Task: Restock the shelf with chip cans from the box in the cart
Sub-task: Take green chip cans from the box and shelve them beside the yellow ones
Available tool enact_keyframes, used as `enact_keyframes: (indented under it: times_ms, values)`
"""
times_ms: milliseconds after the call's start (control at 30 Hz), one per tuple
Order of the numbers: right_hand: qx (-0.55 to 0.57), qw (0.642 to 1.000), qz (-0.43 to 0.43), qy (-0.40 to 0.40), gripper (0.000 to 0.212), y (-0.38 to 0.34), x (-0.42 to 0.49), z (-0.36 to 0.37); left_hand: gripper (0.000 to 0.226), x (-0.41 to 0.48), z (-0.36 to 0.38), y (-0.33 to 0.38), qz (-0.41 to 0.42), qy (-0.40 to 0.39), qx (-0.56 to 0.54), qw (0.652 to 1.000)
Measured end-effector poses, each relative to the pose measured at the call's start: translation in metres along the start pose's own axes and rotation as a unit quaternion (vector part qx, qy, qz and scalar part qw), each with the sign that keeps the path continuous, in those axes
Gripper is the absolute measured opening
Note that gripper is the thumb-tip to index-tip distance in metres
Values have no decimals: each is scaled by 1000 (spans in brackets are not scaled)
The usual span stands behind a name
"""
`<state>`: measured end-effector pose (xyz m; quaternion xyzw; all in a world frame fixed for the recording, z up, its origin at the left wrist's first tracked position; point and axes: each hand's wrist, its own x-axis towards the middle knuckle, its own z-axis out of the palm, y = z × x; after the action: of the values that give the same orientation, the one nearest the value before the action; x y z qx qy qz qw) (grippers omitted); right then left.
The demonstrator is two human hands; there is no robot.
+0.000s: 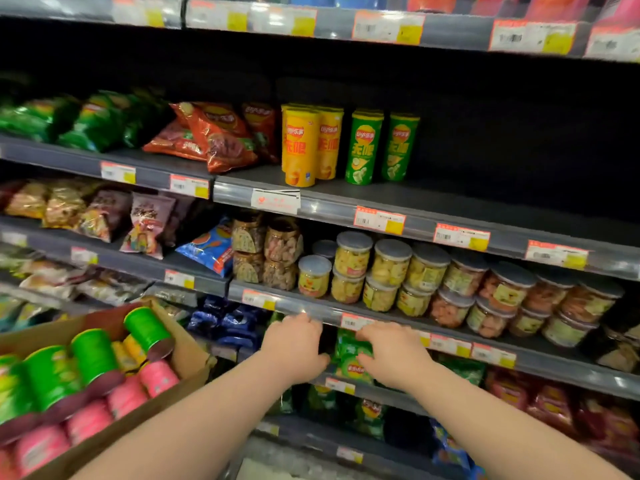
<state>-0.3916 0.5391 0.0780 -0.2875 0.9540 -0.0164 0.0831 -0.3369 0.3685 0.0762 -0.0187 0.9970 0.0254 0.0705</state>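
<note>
1. Left forearm [194,420] and right forearm [491,417] run up from the bottom edge, both reaching low into the rack.
2. Left hand [294,348]: fingertips go into the dark gap under a shelf edge and are hidden. Can't tell if it grips anything.
3. Right hand [393,356]: fingers over the top of green chip bag [346,367], thumb below. Looks like a pinch on the bag.
4. Task things: chip cans lie on their sides in cardboard box [173,393] at lower left, green cans [93,355] on top, pink cans [157,377] beneath. Neither hand is on them. Cart itself not seen.
5. Likely target is can shelf [485,202]: yellow cans [299,147] and shelved green cans [363,148] stand upright at the front, with a long bare stretch to their right.
6. Judgement: hands are busy at the bag row and no can is picked up, so the restock looks barely started.
7. To do it well: release the bag, take one can round its middle, stand it upright just beside its matching colour, label forward.
8. Edges:
   - Price rail [311,308] sits right over the knuckles, so draw back before lifting.
   - Box flap [188,351] juts toward the left forearm.
   - Jars [391,261] crowd the shelf front between hands and can shelf, so swing outward past them.
   - Headroom above the standing cans looks ample.
</note>
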Motion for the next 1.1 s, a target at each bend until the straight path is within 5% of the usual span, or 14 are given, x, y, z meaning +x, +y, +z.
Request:
enact_keyframes:
  times_ms: [533,1100]
  values:
    - [-32,991,-98,-84,43,-113,-19,67,48,-115,75,-88,-123,-96,-10,988]
    - [-79,962,-205,-164,38,-365,49,110,48,-232,111,-316,-247,-84,-77,962]
